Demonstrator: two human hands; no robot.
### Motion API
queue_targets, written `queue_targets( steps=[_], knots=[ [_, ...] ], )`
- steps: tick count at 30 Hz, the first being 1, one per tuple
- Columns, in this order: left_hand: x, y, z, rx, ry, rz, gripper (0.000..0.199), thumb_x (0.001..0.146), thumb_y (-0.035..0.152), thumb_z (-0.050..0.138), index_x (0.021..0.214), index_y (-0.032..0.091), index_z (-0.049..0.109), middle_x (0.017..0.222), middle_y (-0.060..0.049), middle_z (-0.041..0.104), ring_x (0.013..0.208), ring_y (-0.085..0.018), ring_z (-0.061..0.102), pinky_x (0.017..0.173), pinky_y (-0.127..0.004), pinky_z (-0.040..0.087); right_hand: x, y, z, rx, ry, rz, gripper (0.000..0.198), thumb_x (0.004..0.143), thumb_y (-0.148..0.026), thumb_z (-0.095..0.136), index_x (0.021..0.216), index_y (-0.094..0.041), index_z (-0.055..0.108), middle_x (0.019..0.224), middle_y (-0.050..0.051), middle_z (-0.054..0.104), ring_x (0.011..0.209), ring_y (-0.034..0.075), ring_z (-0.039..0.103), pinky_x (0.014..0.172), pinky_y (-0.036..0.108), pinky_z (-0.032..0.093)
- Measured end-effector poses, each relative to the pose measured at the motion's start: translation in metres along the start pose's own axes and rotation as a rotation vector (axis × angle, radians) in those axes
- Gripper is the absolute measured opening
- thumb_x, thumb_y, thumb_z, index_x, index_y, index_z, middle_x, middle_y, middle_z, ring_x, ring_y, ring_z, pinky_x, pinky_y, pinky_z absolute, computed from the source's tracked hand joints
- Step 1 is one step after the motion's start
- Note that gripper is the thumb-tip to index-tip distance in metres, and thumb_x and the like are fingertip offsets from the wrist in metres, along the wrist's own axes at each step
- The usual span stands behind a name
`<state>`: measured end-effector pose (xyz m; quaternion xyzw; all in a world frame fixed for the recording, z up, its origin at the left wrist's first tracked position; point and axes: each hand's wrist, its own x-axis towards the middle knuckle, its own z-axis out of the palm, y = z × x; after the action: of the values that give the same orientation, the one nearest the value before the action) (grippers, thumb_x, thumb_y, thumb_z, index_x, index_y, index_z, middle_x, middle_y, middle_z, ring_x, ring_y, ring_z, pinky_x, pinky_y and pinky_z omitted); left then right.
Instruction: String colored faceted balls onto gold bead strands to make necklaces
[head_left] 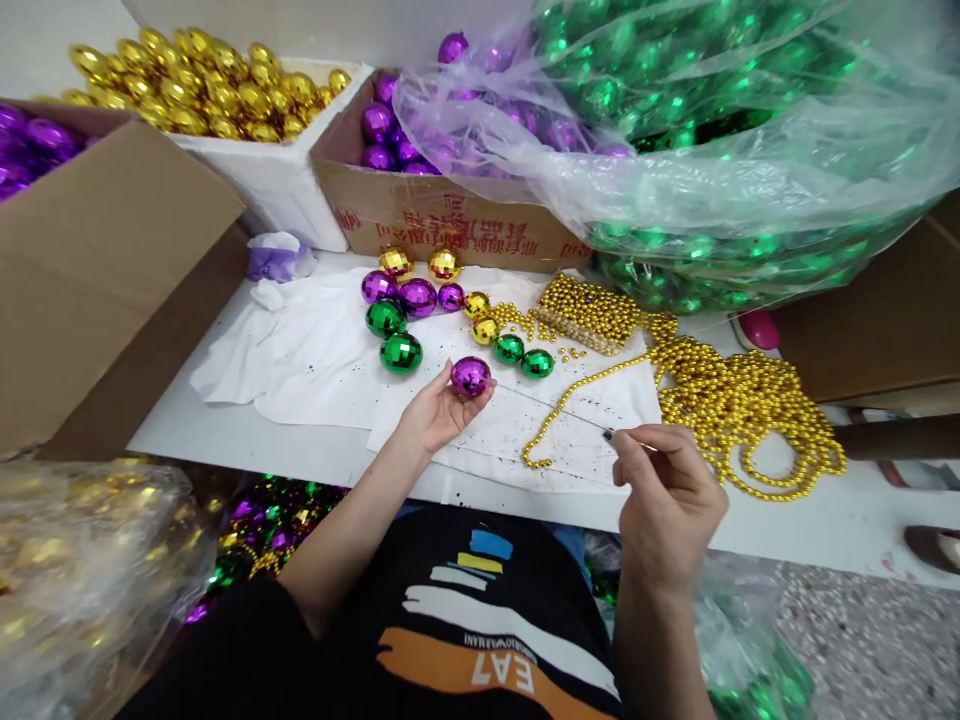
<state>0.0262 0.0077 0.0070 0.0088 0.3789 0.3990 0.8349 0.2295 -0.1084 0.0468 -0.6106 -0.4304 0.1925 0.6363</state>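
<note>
A shiny purple mirrored ball rests in the fingers of my left hand, just above a white cloth. My right hand pinches a long, thin needle-like wire, with a small dark piece near the fingertips. The wire runs left toward the purple ball; whether it enters the ball I cannot tell. Past my left hand lie green balls, purple balls and gold balls. A gold bead strand curves between my hands and joins a heap of gold bead strands at right.
Loose gold beads sit in a shallow container on the cloth. Behind stand a white box of gold balls, a cardboard box of purple balls and a plastic bag of green ones. An open carton borders the left.
</note>
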Motion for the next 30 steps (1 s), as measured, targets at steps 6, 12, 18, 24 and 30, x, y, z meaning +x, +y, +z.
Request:
queue_targets(
  steps=[6, 12, 18, 24, 30],
  knots=[
    [0.002, -0.025, -0.015, -0.071, 0.056, -0.092, 0.048, 0.102, 0.04, 0.037, 0.132, 0.004, 0.049, 0.099, -0.017, 0.07, 0.088, -0.021, 0.074, 0.071, -0.026, 0.063, -0.011, -0.02, 0.004, 0.187, 0.056, -0.032, 0.01, 0.083, -0.014, 0.07, 0.081, -0.017, 0.061, 0.091, 0.006, 0.071, 0.056, 0.009, 0.056, 0.041, 0.021, 0.037],
    [0.002, -0.034, -0.016, -0.112, 0.091, -0.108, 0.05, 0.101, 0.041, 0.04, 0.134, 0.005, 0.048, 0.096, -0.016, 0.07, 0.085, -0.021, 0.072, 0.072, -0.027, 0.062, -0.026, -0.019, 0.012, 0.037, 0.0, -0.248, 0.014, 0.085, -0.008, 0.066, 0.093, -0.019, 0.064, 0.09, 0.005, 0.073, 0.068, 0.015, 0.067, 0.051, 0.026, 0.049],
    [0.001, -0.037, -0.023, -0.063, 0.075, -0.115, 0.054, 0.1, 0.046, 0.041, 0.128, 0.002, 0.054, 0.09, -0.018, 0.071, 0.072, -0.018, 0.069, 0.067, -0.028, 0.06, -0.035, -0.011, 0.012, -0.156, -0.061, -0.37, 0.019, 0.088, -0.008, 0.061, 0.1, -0.023, 0.064, 0.094, 0.004, 0.076, 0.069, 0.017, 0.07, 0.056, 0.03, 0.056],
    [0.003, -0.037, -0.03, -0.05, 0.071, -0.095, 0.053, 0.099, 0.047, 0.041, 0.124, 0.003, 0.056, 0.09, -0.019, 0.071, 0.074, -0.018, 0.068, 0.07, -0.028, 0.059, -0.039, -0.016, 0.019, -0.222, -0.093, -0.401, 0.02, 0.09, -0.009, 0.06, 0.103, -0.024, 0.065, 0.094, 0.004, 0.077, 0.071, 0.018, 0.073, 0.06, 0.032, 0.06],
    [0.005, -0.036, -0.029, -0.051, 0.1, -0.091, 0.052, 0.1, 0.047, 0.041, 0.125, 0.003, 0.055, 0.09, -0.019, 0.071, 0.075, -0.018, 0.068, 0.071, -0.028, 0.059, -0.038, -0.017, 0.027, -0.184, -0.139, -0.458, 0.031, 0.087, -0.001, 0.061, 0.108, -0.023, 0.063, 0.097, 0.004, 0.077, 0.083, 0.018, 0.074, 0.065, 0.029, 0.059]
  ],
)
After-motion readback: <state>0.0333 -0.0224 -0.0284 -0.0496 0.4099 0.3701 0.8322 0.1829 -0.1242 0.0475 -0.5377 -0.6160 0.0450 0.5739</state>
